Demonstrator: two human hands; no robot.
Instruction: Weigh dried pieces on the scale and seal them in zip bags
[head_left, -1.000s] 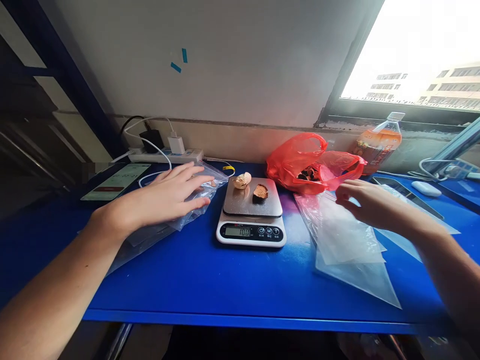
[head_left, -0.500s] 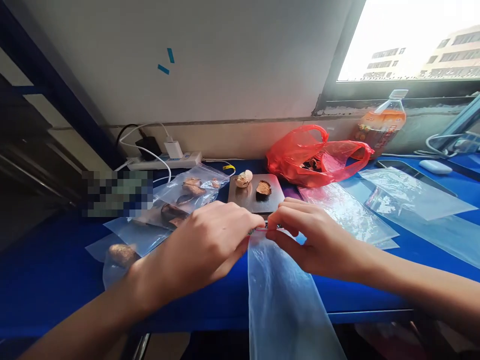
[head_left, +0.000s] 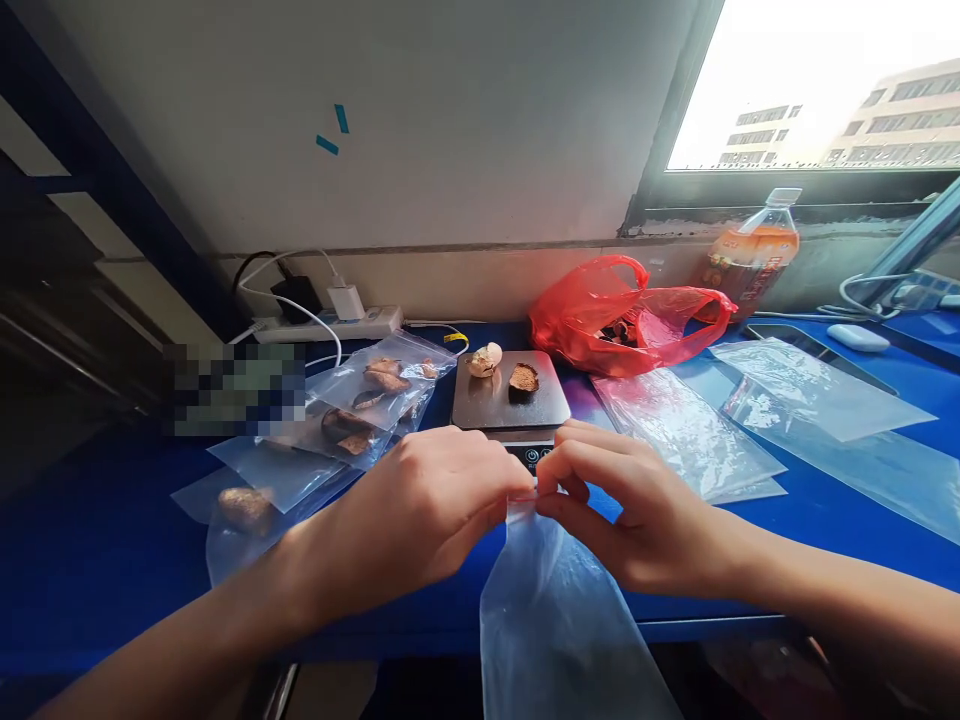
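Observation:
A clear plastic zip bag [head_left: 562, 620] hangs down over the table's front edge, its top pinched between both hands. My left hand [head_left: 442, 495] closes its thumb and fingers on the top edge. Beside it, my right hand [head_left: 622, 500] pinches the same edge, almost touching the left fingertips. Just beyond the hands sits a small digital scale [head_left: 487, 408] with a steel plate; part of its button panel shows. On the plate lie a pale, rounded dried piece [head_left: 484, 360] and a brown, shell-like piece [head_left: 523, 381].
Clear bags holding brown pieces [head_left: 386, 375] lie at left, one with a lumpy brown piece [head_left: 244, 509]. A red plastic bag [head_left: 585, 330] stands behind right, near a drink bottle [head_left: 754, 260]. Flat clear bags [head_left: 690, 430] cover the right. A power strip [head_left: 375, 325] runs along the wall.
Both hands have come slightly down and nearer with the zip bag, uncovering the scale's front and its buttons. The bag's lower part has swung a little left.

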